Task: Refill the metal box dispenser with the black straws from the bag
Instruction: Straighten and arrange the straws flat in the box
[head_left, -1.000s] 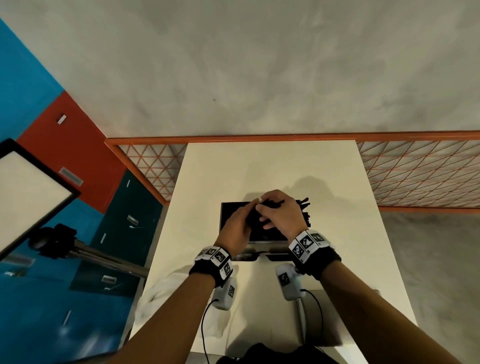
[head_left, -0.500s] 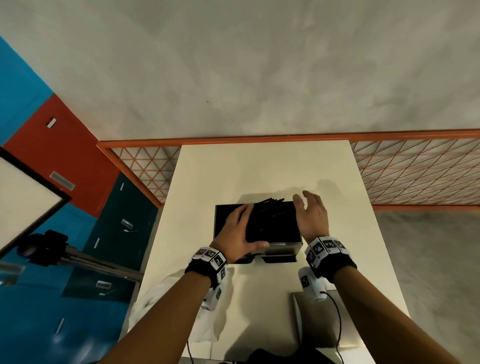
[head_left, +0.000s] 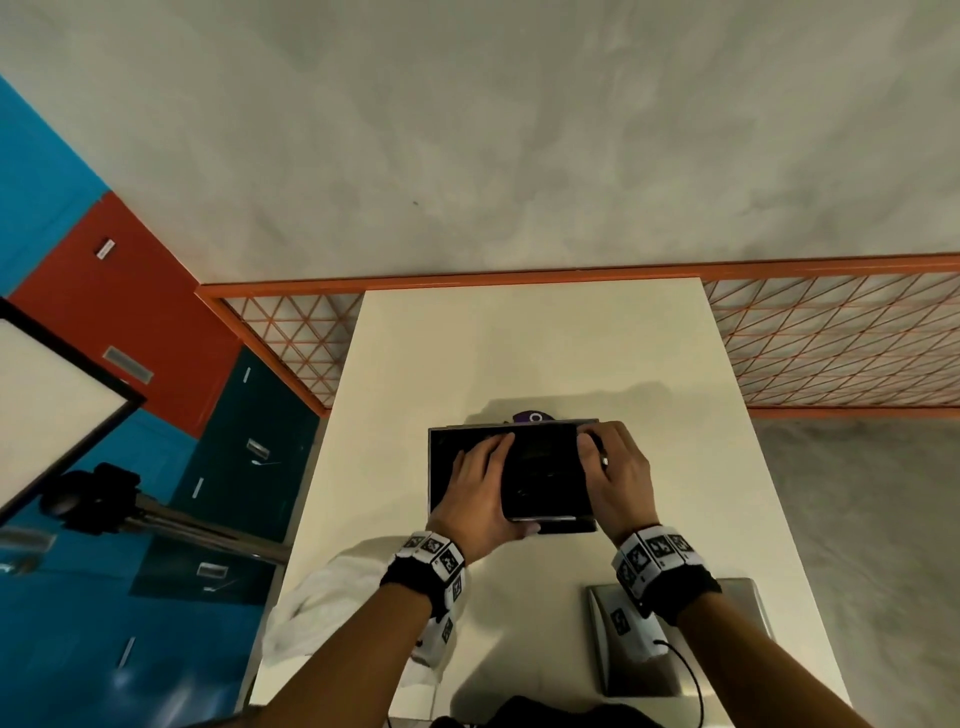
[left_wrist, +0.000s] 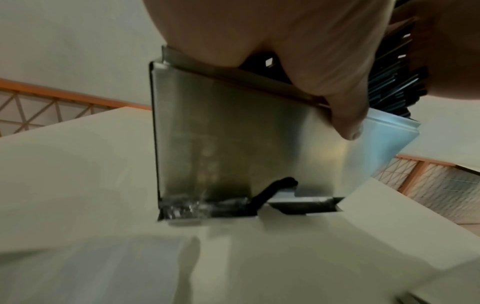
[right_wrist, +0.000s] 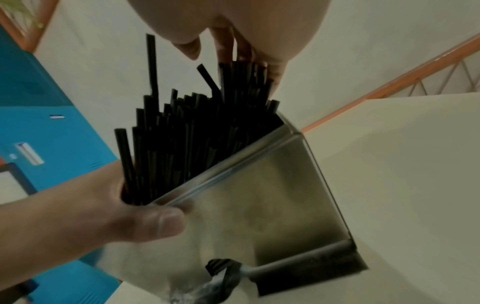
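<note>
In the head view, the metal box dispenser (head_left: 511, 475) is seen standing on the table (head_left: 530, 353), its open top dark with black straws (head_left: 540, 467). Compared with 0.5 s ago, when the right hand (head_left: 615, 478) was held open and apart beside the box, both hands have now been brought onto its top: the left hand (head_left: 480, 491) is laid over the left part with the thumb at the near edge, and the right hand is set at the right rim. A white bag (head_left: 332, 613) lies at the near left edge of the table, and a flat metal lid (head_left: 680, 639) lies at the near right.

In the left wrist view, the left thumb is seen hooked over the front wall of the box (left_wrist: 233, 133), so the box is being steadied; straw ends (left_wrist: 389, 82) project above the rim.

In the right wrist view, the straws (right_wrist: 197, 131) stand uneven above the rim, several much higher than the rest. The right fingers (right_wrist: 228, 45) are extended, touching the tallest tips, with nothing gripped.

The loading is judged largely done; what is left appears to be pressing and levelling the bundle before the lid is fitted.
</note>
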